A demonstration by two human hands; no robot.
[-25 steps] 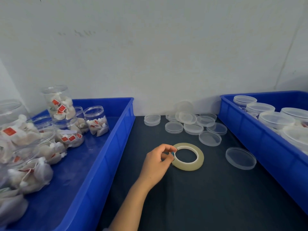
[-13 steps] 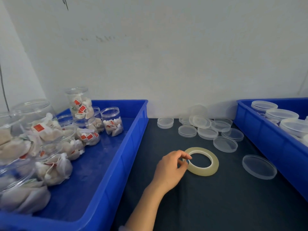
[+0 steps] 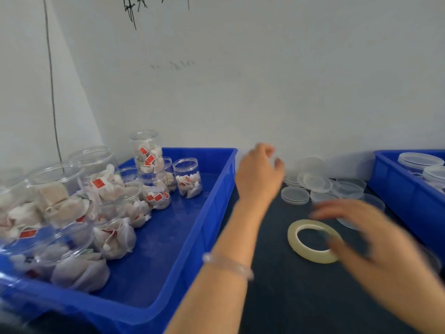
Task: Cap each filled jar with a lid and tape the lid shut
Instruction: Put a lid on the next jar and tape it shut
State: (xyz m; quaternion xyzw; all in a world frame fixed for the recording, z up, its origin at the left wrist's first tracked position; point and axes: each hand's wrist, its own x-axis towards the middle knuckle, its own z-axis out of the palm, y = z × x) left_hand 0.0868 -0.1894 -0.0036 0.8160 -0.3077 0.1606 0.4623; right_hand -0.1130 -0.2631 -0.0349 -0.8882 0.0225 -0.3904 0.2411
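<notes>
With the filled jars (image 3: 189, 180) uncapped in the blue bin (image 3: 183, 237), both hands were empty, the left hand (image 3: 258, 174) loosely curled by the lids (image 3: 295, 195), the right hand (image 3: 370, 237) splayed over the tape roll (image 3: 292, 233); such haste could have scattered lids.

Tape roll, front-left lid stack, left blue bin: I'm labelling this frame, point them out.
tape roll (image 3: 292, 235): head view, left side of ring.
front-left lid stack (image 3: 295, 195): head view, top lid's centre.
left blue bin (image 3: 218, 194): head view, right wall.
</notes>
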